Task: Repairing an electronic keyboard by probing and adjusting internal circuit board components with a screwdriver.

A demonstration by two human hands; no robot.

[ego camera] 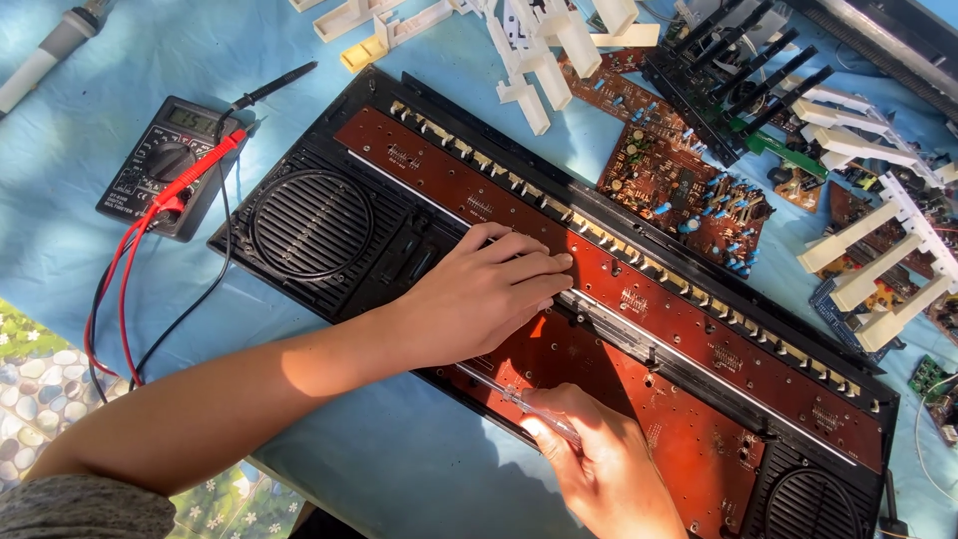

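Note:
An opened black keyboard case (329, 269) lies diagonally on a blue cloth, with long red-brown circuit boards (689, 319) inside and a round speaker grille (311, 224) at its left end. My left hand (484, 294) rests flat on the boards near the middle, fingers together, pressing down. My right hand (604, 469) is closed around a thin clear-handled screwdriver (514, 399), whose tip points left onto the lower board.
A black multimeter (165, 165) with red and black leads lies at the left. Loose white and black piano keys (878, 260) and a separate brown circuit board (679, 185) sit behind the case. A second speaker grille (813, 504) is at the lower right.

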